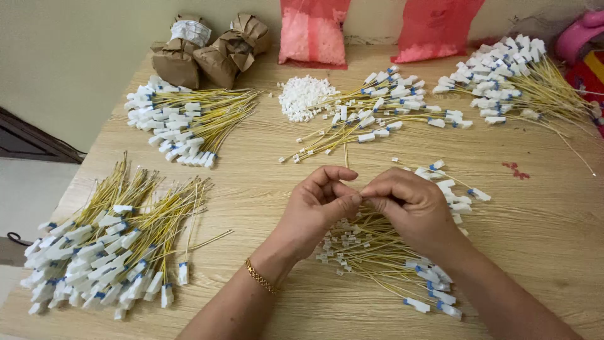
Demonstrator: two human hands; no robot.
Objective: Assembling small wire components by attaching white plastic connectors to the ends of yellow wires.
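Observation:
My left hand (318, 204) and my right hand (409, 204) meet fingertip to fingertip above the wooden table (264, 189), pinching one thin yellow wire (345, 156) whose end sticks up between them. A gold bracelet sits on my left wrist. Directly beneath my hands lies a loose pile of yellow wires with white connectors (390, 252), partly hidden by my right hand. A small heap of tiny white plastic caps (304, 96) lies further back, in the middle of the table.
Bundles of yellow wires with white connectors lie at front left (107, 245), back left (182, 123), back middle (390, 107) and back right (509, 75). Two brown paper packages (211, 50) and two pink plastic bags (314, 31) stand along the wall.

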